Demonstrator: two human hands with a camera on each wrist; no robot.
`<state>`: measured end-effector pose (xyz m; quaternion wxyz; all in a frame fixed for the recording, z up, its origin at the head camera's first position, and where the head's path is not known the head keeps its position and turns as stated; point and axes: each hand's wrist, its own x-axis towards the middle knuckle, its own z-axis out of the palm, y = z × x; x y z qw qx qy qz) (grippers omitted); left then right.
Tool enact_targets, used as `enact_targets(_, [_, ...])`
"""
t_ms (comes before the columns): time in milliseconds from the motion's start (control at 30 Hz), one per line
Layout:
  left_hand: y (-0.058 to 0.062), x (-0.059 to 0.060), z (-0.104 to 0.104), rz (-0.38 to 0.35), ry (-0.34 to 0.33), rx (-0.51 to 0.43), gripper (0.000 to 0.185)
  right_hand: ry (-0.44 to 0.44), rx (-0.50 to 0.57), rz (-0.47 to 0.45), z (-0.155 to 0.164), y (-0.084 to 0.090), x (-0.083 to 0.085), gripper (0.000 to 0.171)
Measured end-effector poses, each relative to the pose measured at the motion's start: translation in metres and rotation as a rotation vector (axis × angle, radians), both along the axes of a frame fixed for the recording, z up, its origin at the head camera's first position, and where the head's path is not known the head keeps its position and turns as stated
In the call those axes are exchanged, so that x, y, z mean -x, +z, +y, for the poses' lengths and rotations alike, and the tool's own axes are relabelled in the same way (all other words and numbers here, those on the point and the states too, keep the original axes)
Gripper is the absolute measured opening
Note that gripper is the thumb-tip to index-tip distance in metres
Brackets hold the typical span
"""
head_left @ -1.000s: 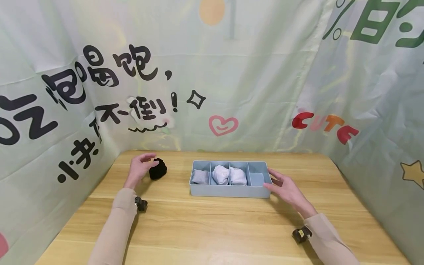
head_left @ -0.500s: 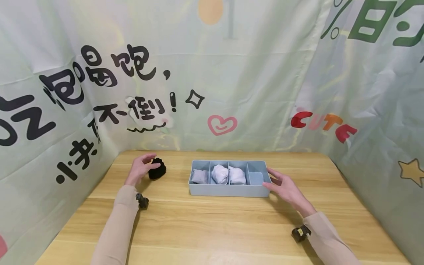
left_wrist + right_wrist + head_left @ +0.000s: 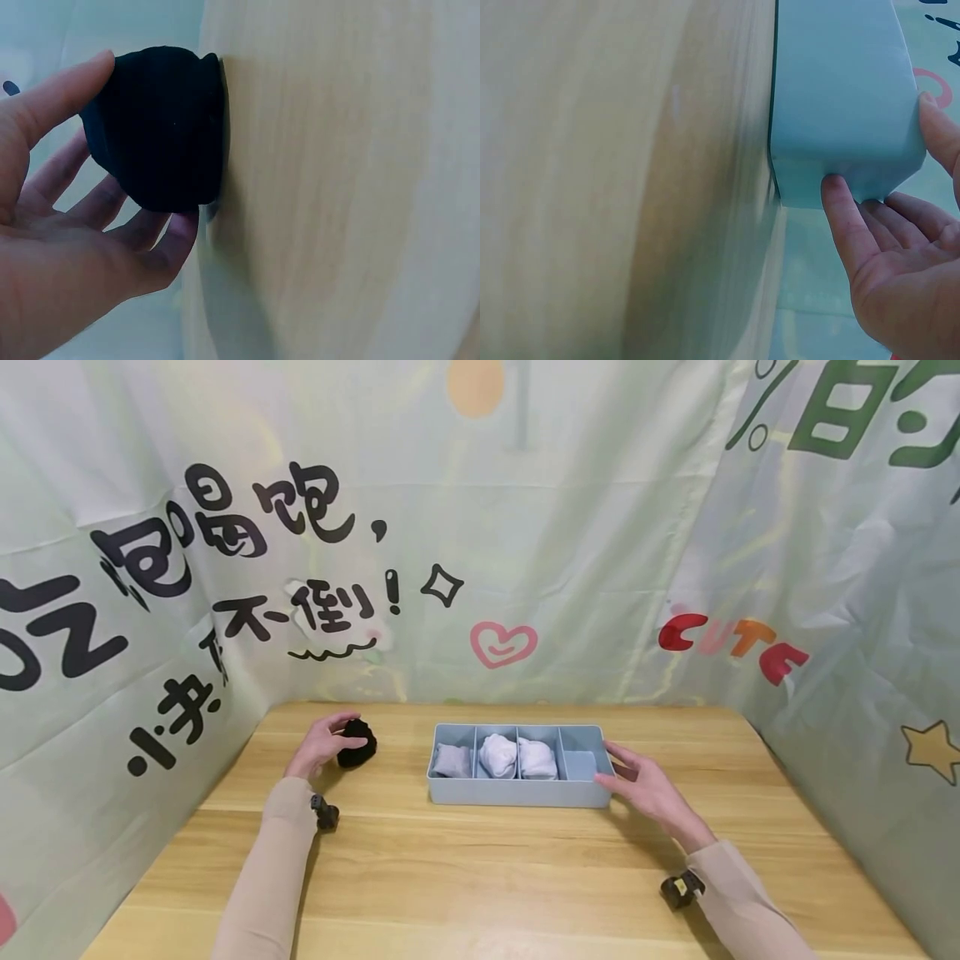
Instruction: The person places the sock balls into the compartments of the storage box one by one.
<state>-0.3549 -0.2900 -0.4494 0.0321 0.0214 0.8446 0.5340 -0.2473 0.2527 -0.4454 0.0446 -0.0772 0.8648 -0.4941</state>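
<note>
Black rolled sock (image 3: 357, 748), soft and rounded on the table, cupped by curled left hand (image 3: 324, 746) fingers.

"CUTE" in red-orange letters on backdrop cloth (image 3: 570, 518); Chinese characters, black, at left.

Wooden table (image 3: 480, 877); printed fabric backdrop (image 3: 525, 527) behind (red heart (image 3: 503, 643), "CUTE" lettering (image 3: 735, 643)).
</note>
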Motion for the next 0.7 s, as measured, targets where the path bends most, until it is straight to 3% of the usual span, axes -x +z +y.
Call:
enact_targets(167, [0.0002, 0.0012, 0.0003, -0.020, -0.001, -0.025, 0.071, -0.010, -0.008, -0.016, -0.0002, -0.0013, -0.0010, 0.074])
enact_targets(467, [0.0021, 0.0016, 0.0050, -0.003, 0.020, 0.026, 0.064, -0.014, -0.006, -0.014, 0.0011, 0.0009, -0.0023, 0.074])
enact_targets(700, [0.0005, 0.0001, 0.0034, 0.001, 0.049, -0.032, 0.060, -0.001, 0.011, -0.007, -0.0012, 0.0033, -0.0034, 0.074])
